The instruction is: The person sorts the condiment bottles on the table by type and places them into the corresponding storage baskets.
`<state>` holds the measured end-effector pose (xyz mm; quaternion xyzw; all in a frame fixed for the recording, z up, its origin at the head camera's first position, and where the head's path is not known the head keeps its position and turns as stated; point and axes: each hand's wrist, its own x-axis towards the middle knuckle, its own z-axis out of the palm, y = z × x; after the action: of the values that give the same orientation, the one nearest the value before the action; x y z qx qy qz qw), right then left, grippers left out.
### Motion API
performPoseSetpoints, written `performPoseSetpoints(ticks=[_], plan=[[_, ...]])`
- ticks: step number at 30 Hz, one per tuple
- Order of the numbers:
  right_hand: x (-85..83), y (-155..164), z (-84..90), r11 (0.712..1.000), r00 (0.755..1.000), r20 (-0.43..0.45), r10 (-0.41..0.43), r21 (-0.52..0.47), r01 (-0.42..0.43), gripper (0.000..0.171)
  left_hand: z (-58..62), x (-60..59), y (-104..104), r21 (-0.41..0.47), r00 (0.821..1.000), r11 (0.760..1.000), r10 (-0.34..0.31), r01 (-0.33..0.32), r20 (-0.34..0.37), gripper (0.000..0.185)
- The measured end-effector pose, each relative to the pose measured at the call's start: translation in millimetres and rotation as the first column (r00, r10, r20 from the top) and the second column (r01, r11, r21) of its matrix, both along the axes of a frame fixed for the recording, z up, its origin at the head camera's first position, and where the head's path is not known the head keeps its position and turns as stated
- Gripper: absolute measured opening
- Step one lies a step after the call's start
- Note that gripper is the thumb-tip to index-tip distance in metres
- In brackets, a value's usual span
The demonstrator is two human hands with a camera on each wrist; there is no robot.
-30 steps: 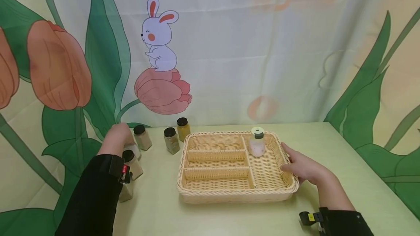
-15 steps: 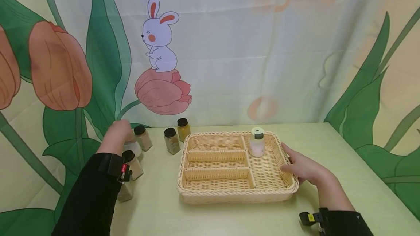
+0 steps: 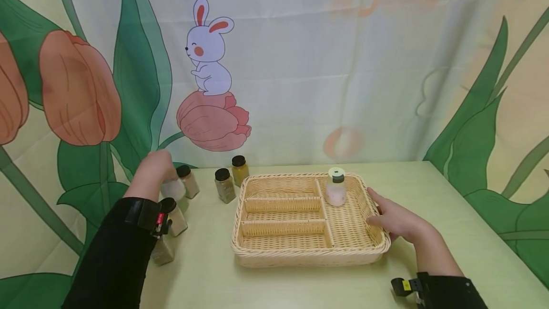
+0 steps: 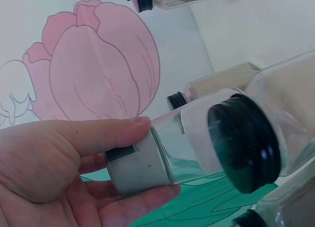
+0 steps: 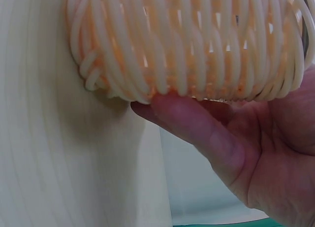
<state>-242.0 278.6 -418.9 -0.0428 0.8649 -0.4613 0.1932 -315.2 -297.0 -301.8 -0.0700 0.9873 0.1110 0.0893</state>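
left hand [image 3: 155,169]: fingers [image 4: 106,133] wrapped round cap of a white-powder spice jar [image 3: 173,188], jar at counter's [image 3: 429,213] left edge among other black-lidded jars [image 3: 176,216] | wicker basket [image 3: 309,252]: mid-counter, pink-powder jar [image 3: 336,187] upright in its back-right compartment | right hand [image 3: 396,221]: fingers curled, gripping basket's right rim

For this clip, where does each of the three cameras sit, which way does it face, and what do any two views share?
Head: worn high, facing forward and down at the table; both black sleeves and hands show.
Left wrist: behind the left hand, facing its fingers gripping a white-capped jar by the cap.
Right wrist: below the right hand, facing the wicker basket wall it holds.
Shared: head and right wrist both show the basket; head and left wrist, the jar.
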Motion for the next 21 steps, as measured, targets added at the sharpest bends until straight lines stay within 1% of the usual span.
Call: performPoseSetpoints(ticks=[6, 10, 14, 21], plan=[[-0.6, 0, -2.1, 1.000, 1.000, 0.000, -0.003, 0.003, 0.003, 0.093, 4.6, -0.5, 5, 0.015, 1.000, 1.000, 0.004, -0.004, -0.012, 0.043], [-0.5, 1, -2.8, 1.000, 1.000, 0.001, -0.004, 0.006, 0.004, 0.093, 8.9, 2.3, 8, 0.011, 1.000, 1.000, -0.012, 0.013, -0.021, 0.042], [-0.7, 1, -3.0, 1.000, 1.000, -0.003, -0.003, 0.005, 0.003, 0.093, 13.2, 4.9, 11, 0.006, 1.000, 1.000, -0.024, 0.024, -0.015, 0.041], [-1.1, 1, -2.7, 1.000, 1.000, -0.005, -0.003, 0.013, 0.003, 0.093, 14.0, 4.6, 15, -0.003, 0.999, 0.999, -0.049, 0.048, -0.010, 0.039]])
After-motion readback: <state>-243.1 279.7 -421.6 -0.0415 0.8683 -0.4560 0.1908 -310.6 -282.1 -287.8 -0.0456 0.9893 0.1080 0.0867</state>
